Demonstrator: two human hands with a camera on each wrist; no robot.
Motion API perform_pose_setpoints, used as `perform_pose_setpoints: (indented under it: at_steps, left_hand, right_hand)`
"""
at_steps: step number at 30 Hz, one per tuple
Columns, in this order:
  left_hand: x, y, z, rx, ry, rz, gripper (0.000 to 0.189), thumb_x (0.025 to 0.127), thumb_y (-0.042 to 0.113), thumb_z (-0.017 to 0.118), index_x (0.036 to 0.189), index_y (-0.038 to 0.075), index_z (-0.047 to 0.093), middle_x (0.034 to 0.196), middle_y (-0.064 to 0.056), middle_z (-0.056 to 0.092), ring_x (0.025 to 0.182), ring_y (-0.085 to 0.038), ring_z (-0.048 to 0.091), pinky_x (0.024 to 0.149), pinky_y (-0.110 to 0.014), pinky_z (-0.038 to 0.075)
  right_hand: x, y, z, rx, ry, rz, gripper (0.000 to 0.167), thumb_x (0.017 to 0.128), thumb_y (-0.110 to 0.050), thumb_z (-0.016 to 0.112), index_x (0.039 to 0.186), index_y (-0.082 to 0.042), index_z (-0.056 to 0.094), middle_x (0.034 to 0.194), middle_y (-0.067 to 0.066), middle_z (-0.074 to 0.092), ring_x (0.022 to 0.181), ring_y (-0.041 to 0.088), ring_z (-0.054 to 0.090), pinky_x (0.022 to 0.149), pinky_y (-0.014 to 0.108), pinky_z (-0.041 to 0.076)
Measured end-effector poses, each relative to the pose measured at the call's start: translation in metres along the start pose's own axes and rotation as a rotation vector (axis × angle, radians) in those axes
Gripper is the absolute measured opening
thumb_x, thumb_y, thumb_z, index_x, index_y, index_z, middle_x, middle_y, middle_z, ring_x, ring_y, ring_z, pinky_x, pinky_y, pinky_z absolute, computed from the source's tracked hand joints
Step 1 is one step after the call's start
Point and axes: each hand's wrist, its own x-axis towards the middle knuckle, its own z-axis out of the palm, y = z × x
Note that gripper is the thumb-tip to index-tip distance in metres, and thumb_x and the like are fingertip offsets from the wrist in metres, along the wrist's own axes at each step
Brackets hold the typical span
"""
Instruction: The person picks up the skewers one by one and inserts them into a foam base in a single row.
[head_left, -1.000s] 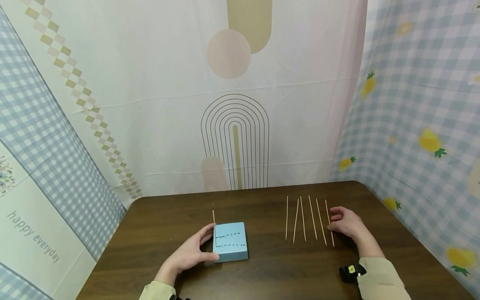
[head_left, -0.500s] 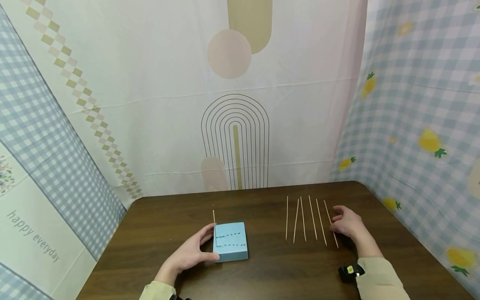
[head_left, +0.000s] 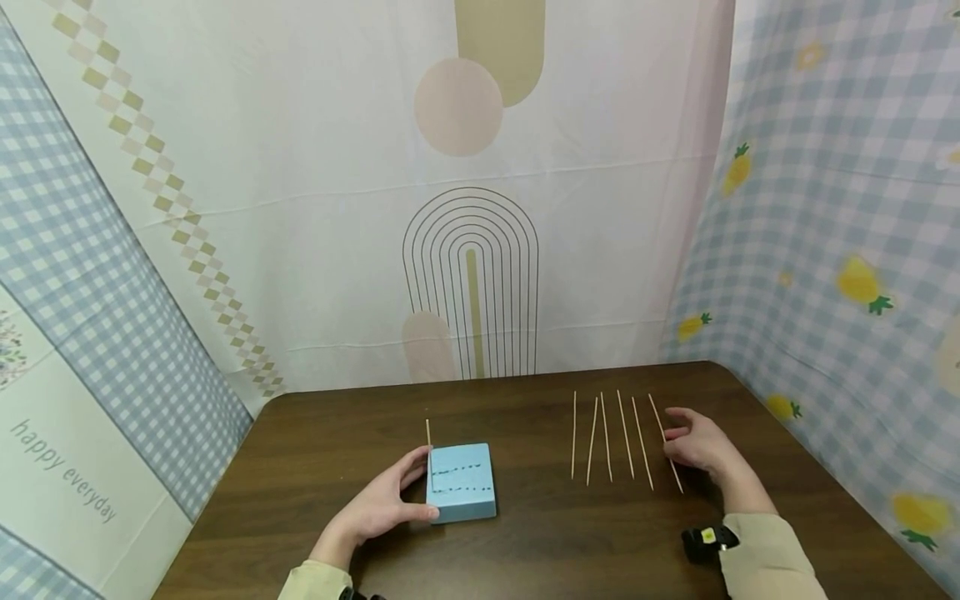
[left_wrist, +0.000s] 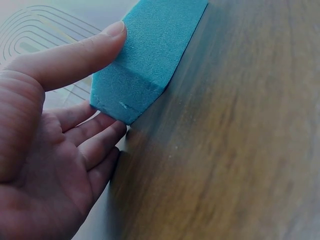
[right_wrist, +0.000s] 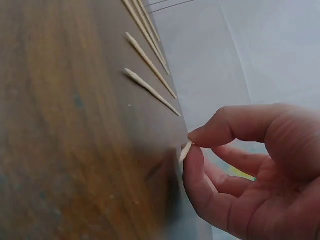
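Well, stick (right_wrist: 185, 151) between fingertips (right_wrist: 201, 136) (right hand (head_left: 699, 442)).

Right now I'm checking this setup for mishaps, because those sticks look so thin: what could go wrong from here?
The pinched stick is thin, so it might slip or twist in the right hand. Swinging it leftward too low could nudge the neighbouring stick lying beside it. The left hand grips the blue block close to the upright stick, so shifting that grip might knock it askew.
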Motion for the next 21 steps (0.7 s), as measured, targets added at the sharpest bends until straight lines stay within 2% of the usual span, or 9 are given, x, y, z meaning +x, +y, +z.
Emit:
perform_pose_setpoints:
  at_steps: [6, 12, 14, 21]
  left_hand:
    - [0.001, -0.001, 0.0, 0.015, 0.005, -0.003, 0.104, 0.088, 0.017, 0.09, 0.167, -0.001, 0.026, 0.17, -0.025, 0.031, 0.154, -0.043, 0.037, 0.121, -0.058, 0.028]
    - [0.001, -0.003, 0.001, 0.035, 0.012, -0.017, 0.104, 0.087, 0.021, 0.092, 0.167, 0.0, 0.028, 0.17, -0.024, 0.032, 0.154, -0.042, 0.037, 0.12, -0.04, 0.033]
    - [0.001, -0.004, 0.001, 0.039, 0.011, -0.016, 0.104, 0.087, 0.021, 0.092, 0.167, 0.0, 0.028, 0.17, -0.024, 0.033, 0.154, -0.042, 0.037, 0.119, -0.038, 0.033]
    - [0.0, -0.002, 0.0, 0.024, 0.006, -0.012, 0.102, 0.088, 0.017, 0.09, 0.167, 0.0, 0.027, 0.17, -0.025, 0.031, 0.154, -0.043, 0.037, 0.121, -0.056, 0.029]
  right_hand:
    - [-0.003, -0.006, -0.004, 0.077, -0.04, -0.02, 0.079, 0.096, 0.004, 0.063, 0.163, 0.011, 0.023, 0.137, 0.037, 0.061, 0.096, 0.016, 0.069, 0.075, 0.032, 0.058]
    - [-0.006, -0.011, -0.001, 0.095, -0.04, -0.057, 0.072, 0.103, 0.0, 0.062, 0.163, 0.009, 0.025, 0.139, 0.034, 0.061, 0.103, 0.02, 0.069, 0.079, 0.033, 0.059]
    - [-0.007, -0.012, 0.0, 0.11, -0.036, -0.064, 0.07, 0.105, -0.002, 0.062, 0.163, 0.01, 0.026, 0.138, 0.032, 0.063, 0.103, 0.02, 0.07, 0.08, 0.033, 0.06]
    - [-0.006, -0.016, 0.001, 0.184, -0.028, -0.084, 0.067, 0.107, -0.007, 0.061, 0.164, 0.008, 0.027, 0.129, 0.019, 0.07, 0.102, 0.016, 0.072, 0.083, 0.034, 0.061]
